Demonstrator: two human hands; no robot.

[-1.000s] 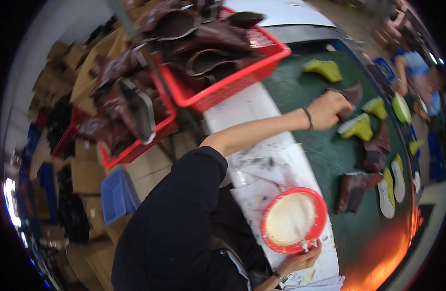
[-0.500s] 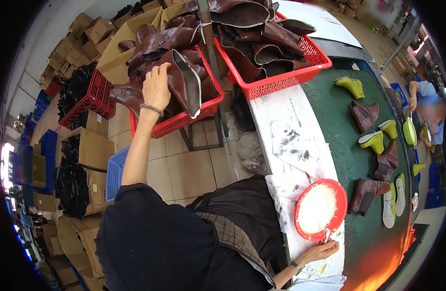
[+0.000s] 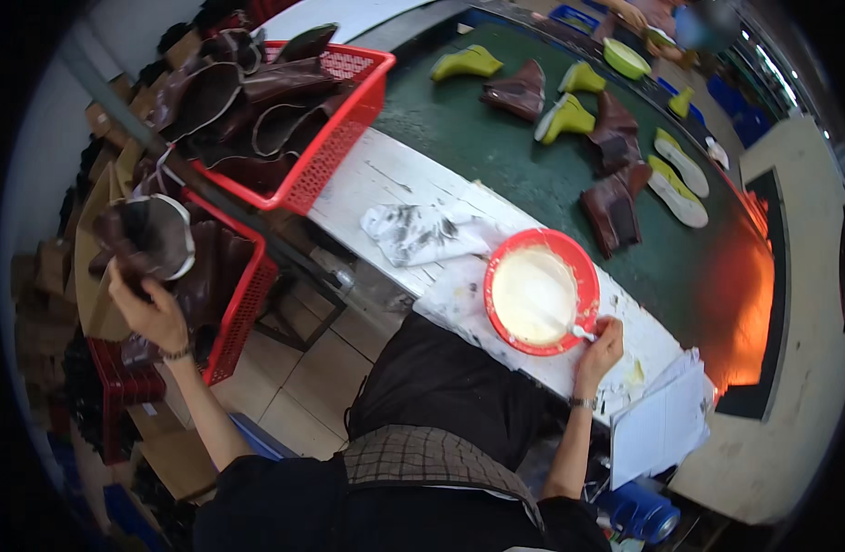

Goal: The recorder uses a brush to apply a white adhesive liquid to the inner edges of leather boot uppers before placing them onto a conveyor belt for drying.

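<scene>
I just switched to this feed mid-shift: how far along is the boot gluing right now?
Done, it seems: several brown boot uppers and yellow-green soles already lie on the green belt. In hand: the left hand lifts a brown boot upper from the lower red basket, while the right hand holds a brush at the red bowl of white paste. Left: both red baskets hold more uppers.

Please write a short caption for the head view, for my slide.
Left hand lifts a brown boot upper from a red basket; right hand by red bowl.
</scene>
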